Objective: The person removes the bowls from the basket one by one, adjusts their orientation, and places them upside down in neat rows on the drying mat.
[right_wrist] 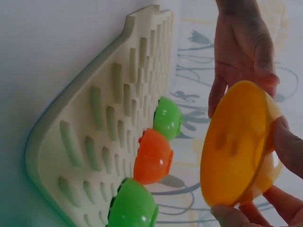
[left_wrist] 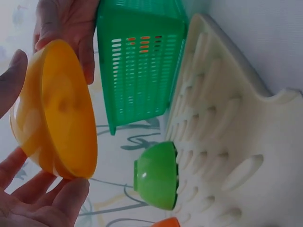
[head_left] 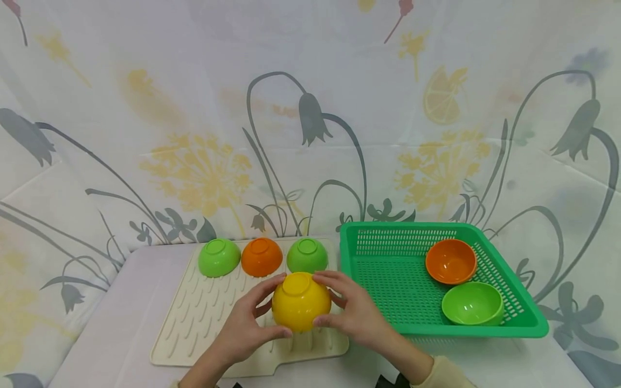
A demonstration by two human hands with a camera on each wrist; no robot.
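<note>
Both hands are on the yellow bowl [head_left: 301, 302] right now, left hand [head_left: 245, 326] gripping one side and right hand [head_left: 356, 312] gripping the other, thumbs and fingers around the outside. It's upside down, base up, held in the air over the right part of the cream mat [head_left: 204, 318], and the wrist views show it's well clear of the surface.

Along the mat's far edge there's a row of three more, all flipped over too: left green bowl [head_left: 219, 257], middle orange bowl [head_left: 262, 257], right green bowl [head_left: 308, 254]. The last one is just past the yellow one.

Right of the mat sits a green basket [head_left: 466, 330] with two bowls on its right side, a basket orange bowl [head_left: 451, 262] facing up and, nearer the person, a basket green bowl [head_left: 473, 304] tipped a bit. Everything's on a white bench [head_left: 111, 318] with a flowery cloth [head_left: 204, 81] behind.
</note>
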